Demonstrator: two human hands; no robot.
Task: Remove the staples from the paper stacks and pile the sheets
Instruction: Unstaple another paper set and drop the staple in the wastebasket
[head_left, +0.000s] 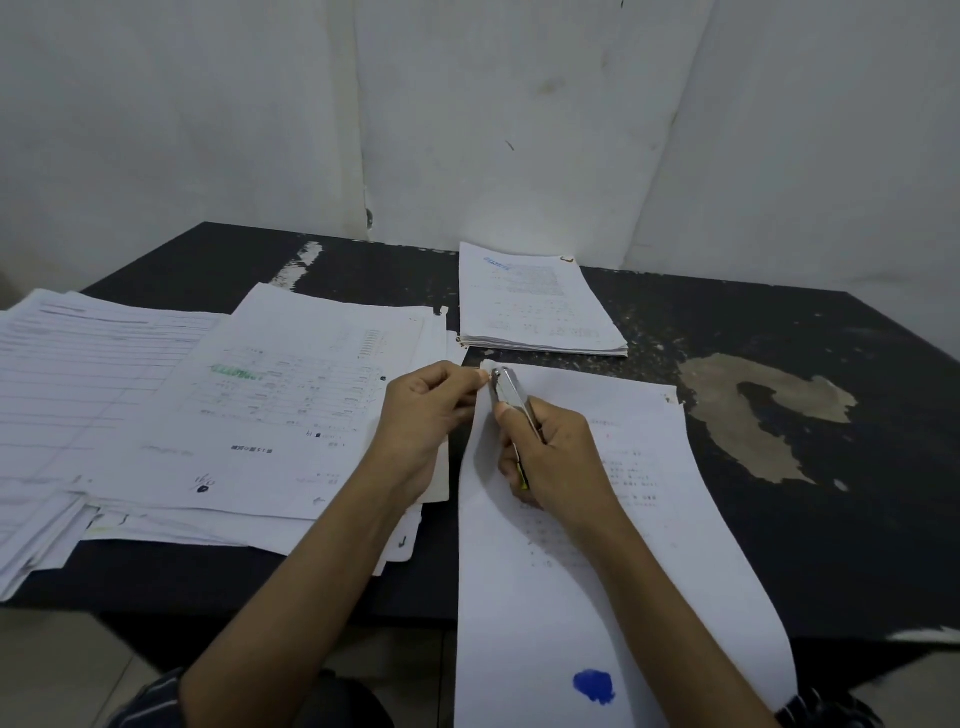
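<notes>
The table (810, 530) is a flat black slab, its coating scuffed and peeled to a tan patch (753, 410) on the right. A loose spread of printed white sheets (182, 415) covers its left part, overlapping and overhanging the left edge. The stapled stack (597, 597), white with a blue blot at its near end, lies in front of the person and curves down over the near table edge. A squared pile of sheets (535, 306) sits near the far edge. The left hand (421, 415) pinches the stapled stack's far left corner with curled fingers. The right hand (550, 457) grips a slim metal staple remover (506, 389), tip at that corner. Bare table lies to the right of the stack.
</notes>
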